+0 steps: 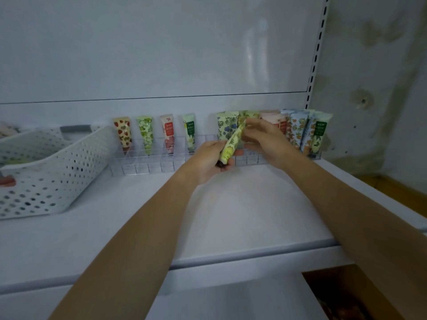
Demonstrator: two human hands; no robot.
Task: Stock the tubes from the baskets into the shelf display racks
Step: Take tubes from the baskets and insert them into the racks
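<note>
A yellow-green tube point(231, 144) is tilted between both hands just in front of the clear display rack point(147, 166). My left hand point(208, 161) grips its dark cap end from below. My right hand point(263, 138) pinches its crimped upper end. Several patterned tubes stand cap-down in the rack: a strawberry tube point(123, 133), a green leafy tube point(146, 133), a red-label tube point(168, 133) and a green-label tube point(190, 131) on the left, and a tight group point(298, 130) on the right.
A white perforated basket point(53, 172) stands on the shelf at the left, with a few tubes partly visible inside. The white shelf board point(231, 215) runs to a front edge below my forearms. A brown box point(342, 294) sits below at the right.
</note>
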